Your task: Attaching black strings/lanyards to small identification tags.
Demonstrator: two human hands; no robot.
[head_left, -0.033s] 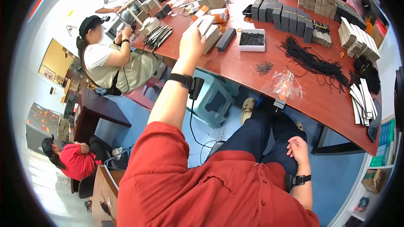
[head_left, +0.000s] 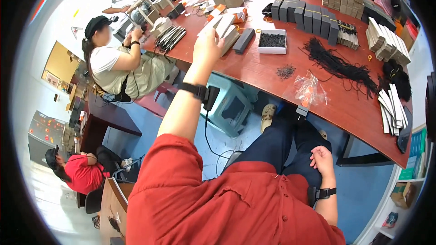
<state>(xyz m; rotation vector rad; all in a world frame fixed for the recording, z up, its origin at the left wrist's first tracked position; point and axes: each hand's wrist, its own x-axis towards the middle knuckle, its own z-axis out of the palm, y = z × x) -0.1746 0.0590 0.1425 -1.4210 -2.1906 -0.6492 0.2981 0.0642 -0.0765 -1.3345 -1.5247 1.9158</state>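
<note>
At the near edge of the table, my left hand is against a pile of white-topped cards. Its fingers are curled in, and whatever lies between them is hidden. Just right of that pile is a dark grey block, then a white box holding small black pieces. My right hand rests palm-up by my right thigh, away from the table. Its fingers are loosely bent and a little apart, with nothing visible in them.
Black cords lie across the table's right half, with a clear plastic bag nearer me. Dark grey blocks stand in a row behind. White strips lie far right. A blue-green stool stands below; a person sits left.
My left hand shifts very slightly at the pile of cards. My right hand stays where it was.
</note>
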